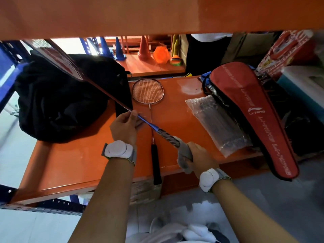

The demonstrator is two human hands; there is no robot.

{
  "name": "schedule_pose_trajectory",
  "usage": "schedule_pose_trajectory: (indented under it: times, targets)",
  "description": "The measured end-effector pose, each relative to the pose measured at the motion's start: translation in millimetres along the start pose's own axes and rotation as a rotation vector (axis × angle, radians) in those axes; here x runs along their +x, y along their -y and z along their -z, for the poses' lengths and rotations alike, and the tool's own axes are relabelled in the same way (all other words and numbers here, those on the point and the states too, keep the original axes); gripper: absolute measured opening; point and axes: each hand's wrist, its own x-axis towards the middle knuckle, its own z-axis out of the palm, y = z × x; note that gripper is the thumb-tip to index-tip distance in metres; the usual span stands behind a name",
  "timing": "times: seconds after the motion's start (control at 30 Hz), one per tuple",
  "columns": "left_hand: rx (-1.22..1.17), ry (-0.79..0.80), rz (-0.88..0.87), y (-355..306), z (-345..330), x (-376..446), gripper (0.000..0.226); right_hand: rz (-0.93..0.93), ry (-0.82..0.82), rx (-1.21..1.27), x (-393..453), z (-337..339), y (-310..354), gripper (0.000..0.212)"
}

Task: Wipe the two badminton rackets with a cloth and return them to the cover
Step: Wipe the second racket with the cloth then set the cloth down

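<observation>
Head view is looking down on an orange shelf (87, 163), where a black bag (57, 102) is slumping at the far left. Just right of it, the person's left hand (125, 126) is pinching the thin shaft of a blue-and-red racket (145, 121) between thumb and fingertips. This racket is being held clear of the shelf, its long axis running diagonally: the head is pointing up and to the far left, over the bag, while the handle is coming down toward the near right. Under it, a second racket (148, 91) is lying flat on the shelf, head pointing far, black grip pointing near and overhanging the near edge of the shelf, so the two shafts are crossing. Further right, the right hand (199, 157) is clenching around a grey cloth (184, 155) wrapped over the held racket's handle. Each wrist is wearing a white band. A clear plastic packet (219, 123) is lying right of the hands, and beyond it the red racket cover (252, 116) is resting aslant, wide end far, narrow end near and hanging past the shelf's near edge.
</observation>
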Motion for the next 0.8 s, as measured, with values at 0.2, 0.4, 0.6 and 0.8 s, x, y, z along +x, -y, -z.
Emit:
schedule_pose_trajectory:
  times: [0.2,0.4,0.6,0.8]
  targets:
    - [0.004,-0.039,-0.006,-4,2,-5,0.012,0.015,0.042,0.007,12,4,-2,0.014]
    - [0.006,-0.014,0.011,-18,1,-5,0.016,0.119,0.094,0.082,28,27,10,0.026]
    - [-0.076,0.024,0.055,-17,1,-11,0.019,0.122,0.476,0.265,43,45,21,0.015]
    - [-0.092,0.059,0.129,-11,-8,-13,0.023,0.137,0.624,0.422,60,50,39,0.023]
